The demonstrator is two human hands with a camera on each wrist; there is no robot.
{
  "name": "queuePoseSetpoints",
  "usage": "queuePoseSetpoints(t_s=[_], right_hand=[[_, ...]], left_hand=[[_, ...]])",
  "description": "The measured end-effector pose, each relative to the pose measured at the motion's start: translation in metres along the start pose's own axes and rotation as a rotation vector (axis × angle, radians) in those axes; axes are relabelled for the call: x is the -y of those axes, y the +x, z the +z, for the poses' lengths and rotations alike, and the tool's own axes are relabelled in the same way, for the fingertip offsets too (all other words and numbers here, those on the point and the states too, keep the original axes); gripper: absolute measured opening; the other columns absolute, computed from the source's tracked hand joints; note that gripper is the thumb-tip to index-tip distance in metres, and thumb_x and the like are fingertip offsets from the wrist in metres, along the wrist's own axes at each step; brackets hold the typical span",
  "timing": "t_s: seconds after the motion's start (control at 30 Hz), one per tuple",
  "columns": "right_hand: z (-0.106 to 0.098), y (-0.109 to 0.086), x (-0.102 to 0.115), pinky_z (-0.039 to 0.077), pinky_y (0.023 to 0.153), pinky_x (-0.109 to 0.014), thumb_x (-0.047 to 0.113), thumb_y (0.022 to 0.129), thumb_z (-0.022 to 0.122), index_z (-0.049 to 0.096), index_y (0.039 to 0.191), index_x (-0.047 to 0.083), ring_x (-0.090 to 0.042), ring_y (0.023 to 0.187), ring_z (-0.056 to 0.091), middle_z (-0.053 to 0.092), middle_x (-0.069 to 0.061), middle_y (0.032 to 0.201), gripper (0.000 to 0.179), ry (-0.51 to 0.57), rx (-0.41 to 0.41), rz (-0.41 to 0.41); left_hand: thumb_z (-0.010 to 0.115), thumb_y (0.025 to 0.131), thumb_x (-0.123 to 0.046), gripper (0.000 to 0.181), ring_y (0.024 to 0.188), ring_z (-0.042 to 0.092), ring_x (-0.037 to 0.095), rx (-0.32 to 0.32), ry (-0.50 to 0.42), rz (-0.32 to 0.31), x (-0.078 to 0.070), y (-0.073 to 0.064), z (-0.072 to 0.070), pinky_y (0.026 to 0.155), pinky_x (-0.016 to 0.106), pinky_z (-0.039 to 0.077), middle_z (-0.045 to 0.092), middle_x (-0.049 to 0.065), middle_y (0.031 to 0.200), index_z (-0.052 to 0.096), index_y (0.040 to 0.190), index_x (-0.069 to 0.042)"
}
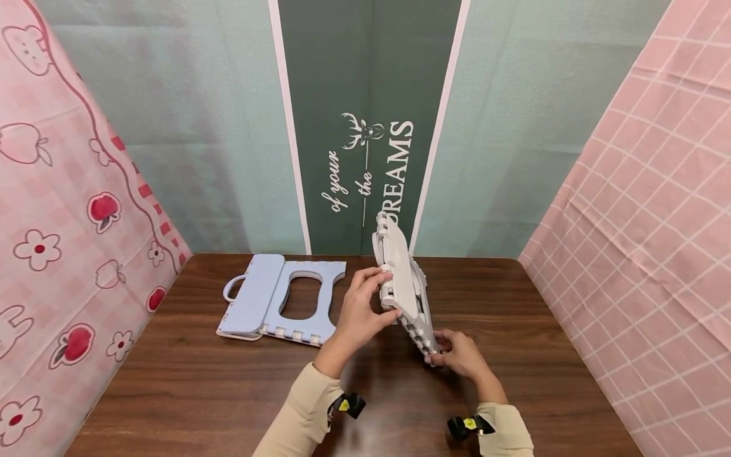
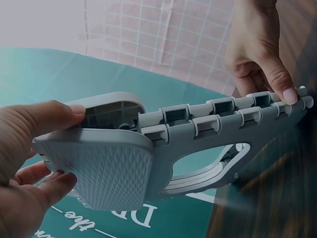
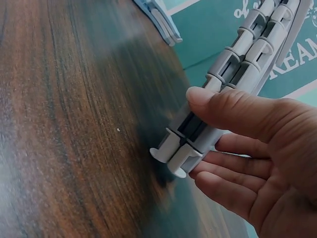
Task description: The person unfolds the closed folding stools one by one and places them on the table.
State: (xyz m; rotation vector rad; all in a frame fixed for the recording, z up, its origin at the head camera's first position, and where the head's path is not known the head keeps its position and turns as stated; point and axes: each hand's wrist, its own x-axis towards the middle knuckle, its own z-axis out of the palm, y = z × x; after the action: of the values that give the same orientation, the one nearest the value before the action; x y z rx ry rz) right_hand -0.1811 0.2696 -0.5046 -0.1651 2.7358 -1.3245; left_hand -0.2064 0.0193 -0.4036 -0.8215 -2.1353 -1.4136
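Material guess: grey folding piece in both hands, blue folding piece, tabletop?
Grey folding piece: likely rigid moulded plastic, matte; embossed panel and hinge knuckles formed in its edges.
Blue folding piece: probably similar plastic, smooth and matte, evenly coloured.
Tabletop: brown woodgrain with a slight sheen; veneer, laminate or solid wood, can't tell.

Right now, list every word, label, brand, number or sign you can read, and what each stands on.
"of your": on the dark green panel of the backdrop.
"the": same panel.
"DREAMS": same panel, its D partly hidden by the grey folding stool in the head view.
Yellow marks on the black wrist devices: too small to read.
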Motion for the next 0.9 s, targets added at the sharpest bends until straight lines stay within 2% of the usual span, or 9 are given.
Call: queuePoseSetpoints(t_s=[0.2,0.37,0.57,0.9], right_hand=[[0.001,0.004,-0.001,0.051,0.063,-0.028,0.01,0.066,0.083,0.059,0.113,-0.009,-0.025,0.083,0.064,0.066,-0.015,0.092,0.056,0.029,0.051,-0.063],[0.002,0.005,0.0,0.051,0.065,-0.028,0.009,0.067,0.082,0.06,0.112,-0.01,-0.027,0.082,0.064,0.066,-0.013,0.09,0.054,0.028,0.071,-0.083],[0.003,0.004,0.002,0.05,0.066,-0.028,0.011,0.065,0.083,0.061,0.111,-0.009,-0.028,0.081,0.064,0.067,-0.01,0.087,0.054,0.013,0.077,-0.091],[0.002,0.003,0.0,0.05,0.065,-0.025,0.004,0.067,0.079,0.059,0.108,-0.013,-0.024,0.08,0.063,0.066,-0.011,0.088,0.049,0.11,0.137,-0.102]], left_hand=[[0.083,0.063,0.0,0.06,0.107,0.05,0.02,0.022,-0.062,0.051,-0.004,0.003,0.001,0.082,0.034,0.049,0.044,0.014,0.123,0.059,0.118,-0.001],[0.082,0.065,-0.001,0.06,0.108,0.05,0.019,0.05,-0.068,0.066,-0.009,0.007,0.002,0.085,0.028,0.047,0.043,0.014,0.125,0.058,0.121,-0.003],[0.081,0.067,-0.002,0.06,0.104,0.054,0.02,0.079,-0.07,0.092,-0.009,0.008,0.004,0.085,0.028,0.047,0.042,0.013,0.127,0.057,0.123,-0.003],[0.079,0.07,-0.003,0.06,0.109,0.05,0.018,0.152,-0.067,0.12,-0.016,0.016,0.013,0.088,0.024,0.044,0.04,0.013,0.131,0.056,0.125,-0.006]])
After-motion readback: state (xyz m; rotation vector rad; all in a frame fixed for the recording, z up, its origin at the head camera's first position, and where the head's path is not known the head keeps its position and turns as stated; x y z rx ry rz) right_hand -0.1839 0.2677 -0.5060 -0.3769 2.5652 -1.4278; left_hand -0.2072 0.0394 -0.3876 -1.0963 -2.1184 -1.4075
